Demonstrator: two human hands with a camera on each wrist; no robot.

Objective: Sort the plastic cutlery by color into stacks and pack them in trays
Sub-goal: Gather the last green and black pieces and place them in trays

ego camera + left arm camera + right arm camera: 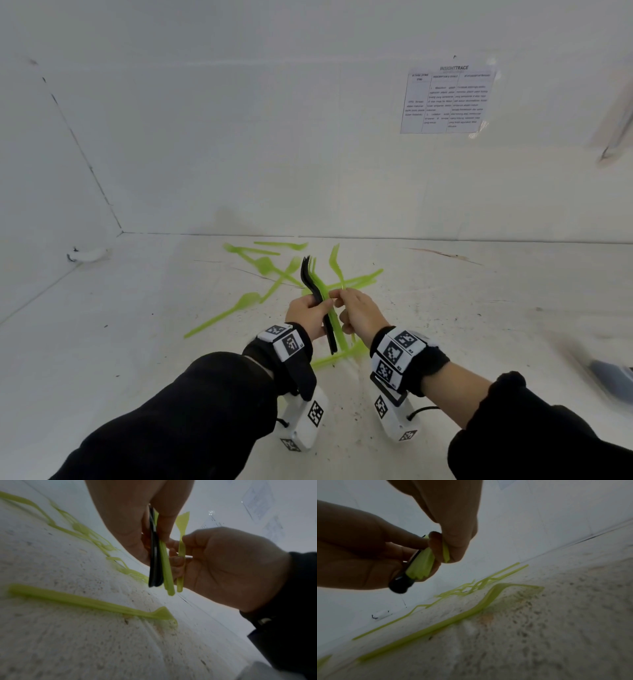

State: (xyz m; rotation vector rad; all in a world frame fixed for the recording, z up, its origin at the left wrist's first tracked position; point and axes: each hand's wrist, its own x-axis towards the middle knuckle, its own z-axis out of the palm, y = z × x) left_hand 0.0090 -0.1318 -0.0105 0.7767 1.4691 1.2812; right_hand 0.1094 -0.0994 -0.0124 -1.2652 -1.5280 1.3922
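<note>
My left hand [308, 312] grips an upright bundle of black and lime-green plastic forks [318, 291] by the handles, the black ones on the left. In the left wrist view the bundle [159, 566] hangs below that hand [130, 524]. My right hand [344, 297] pinches a single green fork [336, 269] right beside the bundle; the left wrist view shows this piece [181, 547] held just apart from it. In the right wrist view my right fingers [453, 534] pinch the green handle [446, 553] against the bundle's end [419, 568]. Several loose green forks and spoons [270, 267] lie on the table behind.
A green spoon [226, 315] lies left of my hands and more green pieces [337, 356] lie under them. A printed sheet [448, 99] is taped to the back wall. A small white object [89, 255] sits far left. Something dark and blurred [613, 377] is at the right edge.
</note>
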